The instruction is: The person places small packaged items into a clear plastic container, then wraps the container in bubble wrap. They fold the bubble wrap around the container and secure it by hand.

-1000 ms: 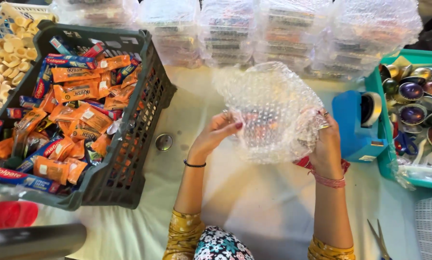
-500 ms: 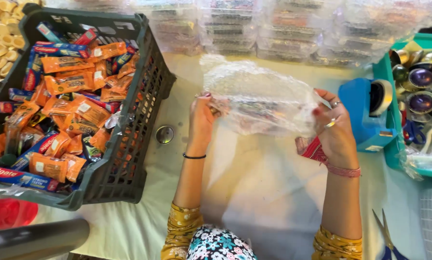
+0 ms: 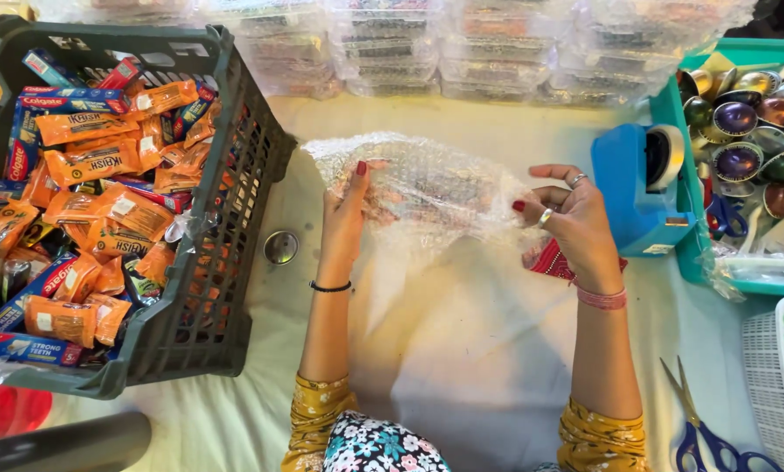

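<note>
The left hand point(image 3: 346, 218) and the right hand point(image 3: 575, 218) hold a bubble-wrapped bundle point(image 3: 427, 188) between them, just above the middle of the bench point(image 3: 462, 367), which is covered in a pale cloth. The left fingers are clenched on the bundle's left end, thumb up against the wrap. The right fingers point(image 3: 541, 194) pinch the wrap at its right end; 2 rings show on that hand. What the wrap encloses is too blurred to tell.

Toward the left edge of the bench stands a dark plastic crate point(image 3: 226, 262) filled with orange snack packets point(image 3: 90, 162) and toothpaste boxes point(image 3: 25, 345). A small round metal lid point(image 3: 280, 247) lies between the crate and the left forearm. Near the right edge stands a blue tape dispenser point(image 3: 641, 197), beside a teal tray point(image 3: 672, 105) of shiny capsules point(image 3: 737, 118). Scissors point(image 3: 702, 428) lie at the near right corner. Wrapped parcels point(image 3: 497, 52) line the far edge.
</note>
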